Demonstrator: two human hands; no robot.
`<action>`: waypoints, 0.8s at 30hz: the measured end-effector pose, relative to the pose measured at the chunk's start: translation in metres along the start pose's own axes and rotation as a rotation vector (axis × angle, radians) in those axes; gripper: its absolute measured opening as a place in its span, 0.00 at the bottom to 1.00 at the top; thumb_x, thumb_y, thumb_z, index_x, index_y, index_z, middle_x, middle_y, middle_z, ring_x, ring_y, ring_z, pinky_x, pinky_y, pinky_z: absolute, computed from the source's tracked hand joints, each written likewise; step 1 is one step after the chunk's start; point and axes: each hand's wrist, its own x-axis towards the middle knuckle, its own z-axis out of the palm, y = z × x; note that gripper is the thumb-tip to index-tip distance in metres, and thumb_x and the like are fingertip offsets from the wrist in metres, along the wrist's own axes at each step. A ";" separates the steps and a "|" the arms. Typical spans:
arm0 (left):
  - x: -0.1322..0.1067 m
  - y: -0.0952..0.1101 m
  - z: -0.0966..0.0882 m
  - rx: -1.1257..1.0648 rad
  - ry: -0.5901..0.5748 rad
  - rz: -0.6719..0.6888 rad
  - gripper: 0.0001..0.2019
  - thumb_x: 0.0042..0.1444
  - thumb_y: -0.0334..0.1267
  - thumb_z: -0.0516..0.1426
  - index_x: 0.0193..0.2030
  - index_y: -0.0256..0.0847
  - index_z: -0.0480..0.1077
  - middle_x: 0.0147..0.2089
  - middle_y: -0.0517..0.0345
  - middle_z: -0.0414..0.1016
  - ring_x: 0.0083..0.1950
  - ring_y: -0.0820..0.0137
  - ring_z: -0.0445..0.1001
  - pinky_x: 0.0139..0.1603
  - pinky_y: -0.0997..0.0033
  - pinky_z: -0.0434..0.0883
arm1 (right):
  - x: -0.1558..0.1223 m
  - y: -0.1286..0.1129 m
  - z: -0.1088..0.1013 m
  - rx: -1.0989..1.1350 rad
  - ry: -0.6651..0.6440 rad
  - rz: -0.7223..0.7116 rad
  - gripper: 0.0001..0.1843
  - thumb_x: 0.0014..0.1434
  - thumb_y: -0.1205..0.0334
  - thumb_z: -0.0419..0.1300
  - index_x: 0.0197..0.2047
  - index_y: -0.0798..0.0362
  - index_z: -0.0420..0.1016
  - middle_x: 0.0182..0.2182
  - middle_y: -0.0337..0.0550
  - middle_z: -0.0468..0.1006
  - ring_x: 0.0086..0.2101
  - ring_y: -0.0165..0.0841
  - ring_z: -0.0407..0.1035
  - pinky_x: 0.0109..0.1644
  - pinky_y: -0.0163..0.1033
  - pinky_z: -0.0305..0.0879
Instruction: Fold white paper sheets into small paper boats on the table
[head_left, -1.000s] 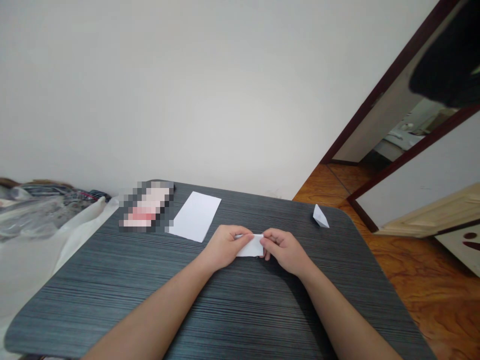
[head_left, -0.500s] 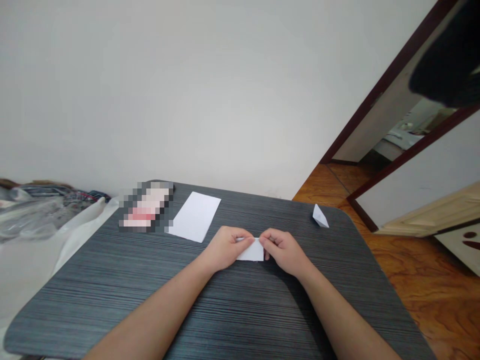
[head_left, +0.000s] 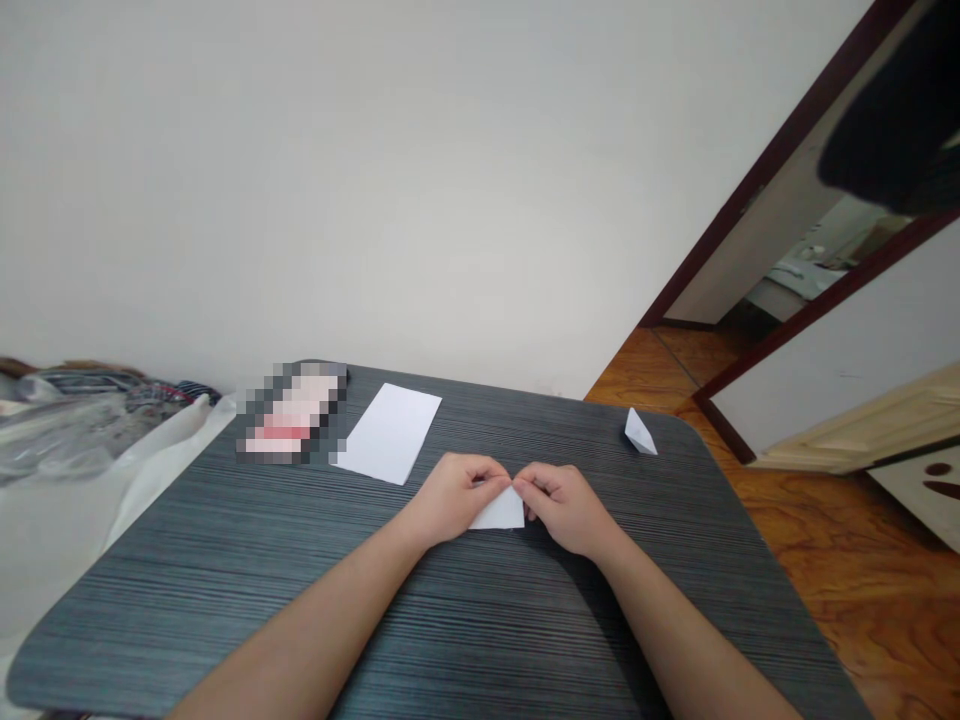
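My left hand [head_left: 450,495] and my right hand [head_left: 564,505] meet over a small folded white paper [head_left: 501,513] near the middle of the dark striped table [head_left: 300,590]. Both hands pinch the paper's top edge, their fingertips almost touching each other. The paper's lower part lies on the table between the hands, and its sides are hidden by my fingers. A flat white sheet [head_left: 390,433] lies beyond my left hand. A small folded white paper shape [head_left: 640,433] stands near the table's far right corner.
A blurred-out pink and white item [head_left: 291,413] lies at the table's far left. Clear plastic bags and cloth [head_left: 75,420] are heaped left of the table. To the right are a wooden floor [head_left: 862,560] and a doorway with a dark frame [head_left: 757,190].
My two hands have drawn closer together along the paper's top edge. The visible paper between them has shrunk from a wide strip to a narrow piece.
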 end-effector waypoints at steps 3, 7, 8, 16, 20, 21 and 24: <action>0.000 0.000 0.000 0.004 0.012 -0.011 0.12 0.56 0.38 0.51 0.33 0.40 0.75 0.32 0.59 0.76 0.34 0.70 0.71 0.33 0.75 0.64 | 0.000 0.000 0.000 -0.010 0.002 -0.001 0.13 0.61 0.63 0.52 0.26 0.53 0.71 0.19 0.37 0.72 0.22 0.28 0.67 0.29 0.33 0.60; -0.001 0.000 -0.003 0.004 0.056 -0.065 0.13 0.56 0.41 0.52 0.31 0.38 0.74 0.31 0.58 0.75 0.33 0.71 0.70 0.32 0.75 0.63 | 0.000 0.001 -0.003 -0.007 0.041 0.008 0.14 0.61 0.63 0.51 0.26 0.53 0.71 0.20 0.37 0.72 0.23 0.28 0.67 0.29 0.33 0.60; -0.001 0.000 -0.004 0.010 0.062 -0.078 0.13 0.56 0.42 0.52 0.31 0.37 0.74 0.30 0.58 0.75 0.32 0.71 0.69 0.31 0.75 0.62 | -0.001 0.001 -0.004 -0.004 0.052 0.013 0.14 0.61 0.63 0.51 0.26 0.54 0.71 0.20 0.37 0.72 0.23 0.28 0.67 0.29 0.33 0.60; -0.001 0.001 -0.006 -0.037 0.080 -0.110 0.16 0.56 0.44 0.51 0.28 0.36 0.72 0.27 0.59 0.71 0.29 0.73 0.66 0.28 0.76 0.60 | -0.002 0.002 -0.007 0.021 0.086 0.031 0.14 0.61 0.63 0.51 0.25 0.54 0.69 0.19 0.36 0.71 0.24 0.28 0.67 0.31 0.33 0.60; 0.000 -0.004 -0.007 -0.069 0.126 -0.128 0.16 0.56 0.45 0.51 0.25 0.36 0.69 0.23 0.61 0.66 0.27 0.74 0.63 0.27 0.76 0.58 | -0.003 0.003 -0.009 0.028 0.114 0.038 0.14 0.62 0.62 0.51 0.25 0.53 0.69 0.19 0.36 0.71 0.24 0.29 0.67 0.32 0.33 0.61; 0.000 -0.005 -0.007 -0.073 0.129 -0.135 0.16 0.56 0.45 0.51 0.24 0.36 0.68 0.22 0.62 0.65 0.26 0.75 0.61 0.26 0.76 0.58 | -0.003 0.003 -0.009 0.034 0.114 0.041 0.14 0.62 0.62 0.51 0.25 0.53 0.69 0.20 0.37 0.71 0.24 0.29 0.67 0.32 0.33 0.61; 0.001 -0.006 -0.007 -0.101 0.142 -0.153 0.17 0.56 0.46 0.52 0.25 0.36 0.69 0.22 0.61 0.65 0.25 0.75 0.61 0.25 0.76 0.57 | -0.003 0.004 -0.008 0.048 0.112 0.043 0.14 0.62 0.62 0.51 0.25 0.53 0.69 0.20 0.37 0.71 0.24 0.29 0.67 0.32 0.34 0.61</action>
